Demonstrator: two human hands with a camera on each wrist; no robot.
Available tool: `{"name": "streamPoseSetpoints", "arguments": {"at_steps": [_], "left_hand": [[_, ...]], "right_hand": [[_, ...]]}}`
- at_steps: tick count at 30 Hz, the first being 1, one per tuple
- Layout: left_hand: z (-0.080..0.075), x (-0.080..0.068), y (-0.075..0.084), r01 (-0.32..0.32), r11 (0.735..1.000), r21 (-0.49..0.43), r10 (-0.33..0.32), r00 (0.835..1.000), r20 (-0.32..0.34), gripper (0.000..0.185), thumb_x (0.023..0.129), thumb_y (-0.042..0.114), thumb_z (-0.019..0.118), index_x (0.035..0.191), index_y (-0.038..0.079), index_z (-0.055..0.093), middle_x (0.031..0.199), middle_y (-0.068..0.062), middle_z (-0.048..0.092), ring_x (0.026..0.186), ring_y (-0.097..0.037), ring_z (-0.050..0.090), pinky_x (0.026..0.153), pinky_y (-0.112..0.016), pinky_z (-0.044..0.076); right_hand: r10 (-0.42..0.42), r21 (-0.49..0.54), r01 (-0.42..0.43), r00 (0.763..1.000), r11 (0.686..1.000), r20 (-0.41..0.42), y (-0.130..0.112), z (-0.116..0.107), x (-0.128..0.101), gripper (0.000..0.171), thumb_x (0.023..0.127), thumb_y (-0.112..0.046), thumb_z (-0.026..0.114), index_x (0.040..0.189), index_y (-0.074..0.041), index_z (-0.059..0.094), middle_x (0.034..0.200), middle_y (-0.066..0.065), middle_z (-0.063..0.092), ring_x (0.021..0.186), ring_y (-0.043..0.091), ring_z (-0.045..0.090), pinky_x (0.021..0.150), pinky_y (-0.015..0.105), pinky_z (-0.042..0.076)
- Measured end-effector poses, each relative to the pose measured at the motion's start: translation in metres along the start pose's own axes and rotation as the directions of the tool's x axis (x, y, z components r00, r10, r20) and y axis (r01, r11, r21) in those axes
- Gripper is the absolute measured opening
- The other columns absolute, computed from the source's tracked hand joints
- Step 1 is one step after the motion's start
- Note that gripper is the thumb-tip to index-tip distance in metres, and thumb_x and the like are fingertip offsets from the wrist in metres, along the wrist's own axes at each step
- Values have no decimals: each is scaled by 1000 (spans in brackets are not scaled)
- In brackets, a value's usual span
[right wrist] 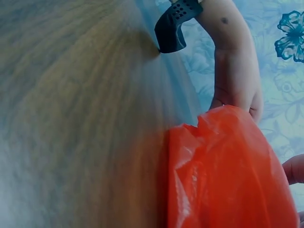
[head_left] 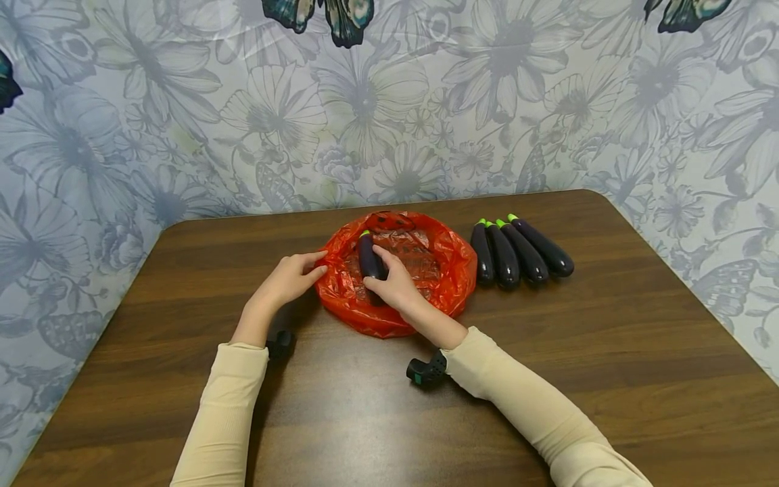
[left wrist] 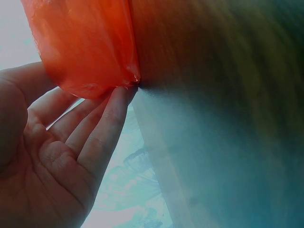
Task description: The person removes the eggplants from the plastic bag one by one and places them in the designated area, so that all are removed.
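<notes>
A red plastic bag (head_left: 453, 251) sits on the table with its mouth spread wide and its rim rolled outward. My right hand (head_left: 394, 279) reaches over the rim and grips a dark purple eggplant (head_left: 369, 260) with a bright green stem end, inside the bag at its left side. In the right wrist view the bag (right wrist: 228, 175) covers most of that hand's work. My left hand (head_left: 293, 276) holds the bag's left edge; the left wrist view shows the thumb on one side of the red film and the fingers (left wrist: 97, 135) on the other.
Several more eggplants (head_left: 525, 251) lie side by side just right of the bag. The brown wooden table (head_left: 341, 412) reaches back to a wall (head_left: 402, 101) with grey flowers and butterflies. Black wrist cameras (head_left: 426, 370) hang under both wrists.
</notes>
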State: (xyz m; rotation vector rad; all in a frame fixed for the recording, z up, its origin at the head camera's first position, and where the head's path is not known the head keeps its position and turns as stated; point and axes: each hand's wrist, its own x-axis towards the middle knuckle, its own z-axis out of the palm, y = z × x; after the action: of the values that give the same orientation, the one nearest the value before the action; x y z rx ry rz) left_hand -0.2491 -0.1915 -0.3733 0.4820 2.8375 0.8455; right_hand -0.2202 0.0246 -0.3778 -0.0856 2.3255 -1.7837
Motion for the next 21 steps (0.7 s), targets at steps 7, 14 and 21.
{"name": "streamPoseSetpoints", "arguments": {"at_steps": [7,14,21], "left_hand": [[0,1,-1,-7,1000,-3,7,1000,-6,46,90,25,50,133,8,43,126,-18,49,112,-32,48,93,-49,36],[-1,1,-1,-1,1000,-14,1,1000,2,46,91,25,50,133,9,42,127,-18,47,112,-32,48,93,-48,37],[0,0,-1,7,1000,-12,-7,1000,10,46,91,26,50,133,10,42,128,-17,47,113,-33,47,93,-49,36]], "right_hand": [[22,55,-23,1000,998,2,-1,-11,-1,63,83,-8,59,138,-20,31,132,10,39,112,26,42,89,41,42],[38,79,-38,999,996,-2,-2,-22,-4,57,84,-11,58,136,-19,35,129,9,40,109,27,42,87,40,43],[45,136,-45,999,990,6,-3,-34,-6,51,86,-12,55,134,-19,39,132,9,37,113,26,39,92,39,40]]}}
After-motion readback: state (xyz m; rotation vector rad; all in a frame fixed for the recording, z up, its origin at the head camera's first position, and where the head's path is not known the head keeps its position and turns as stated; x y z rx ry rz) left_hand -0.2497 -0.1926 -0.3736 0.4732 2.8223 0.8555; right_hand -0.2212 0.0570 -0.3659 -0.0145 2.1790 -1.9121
